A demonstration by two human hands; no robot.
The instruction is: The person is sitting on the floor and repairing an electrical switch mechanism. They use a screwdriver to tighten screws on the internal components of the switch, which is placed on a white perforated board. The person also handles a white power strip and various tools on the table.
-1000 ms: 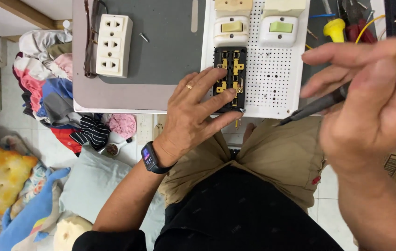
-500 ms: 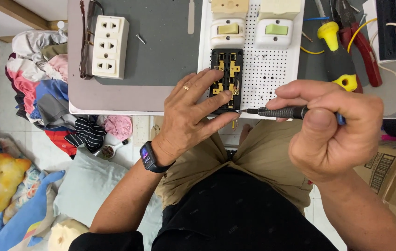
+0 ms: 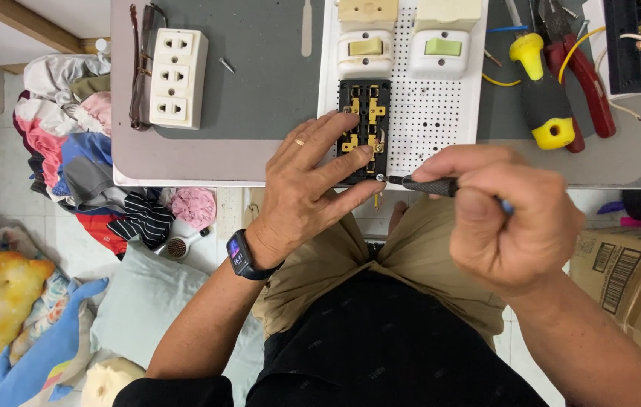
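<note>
A black socket base with brass contacts (image 3: 364,113) lies on a white perforated board (image 3: 430,120) at the table's near edge. My left hand (image 3: 313,188), with a ring and a dark wristwatch, presses its fingers on the base's lower part. My right hand (image 3: 501,218) grips a thin dark screwdriver (image 3: 426,183), held level, its tip at the base's lower right corner beside my left fingertips.
A white triple-socket cover (image 3: 177,77), glasses (image 3: 138,68) and a loose screw (image 3: 226,65) lie on the grey mat at left. Two white switches (image 3: 403,53), a yellow-handled screwdriver (image 3: 539,94) and red pliers (image 3: 584,75) sit beyond. Clothes are piled on the floor at left; a cardboard box (image 3: 622,271) stands at right.
My right hand came down from the upper right and leftward, bringing the screwdriver tip to the black base's lower right corner. My left hand stayed on the base.
</note>
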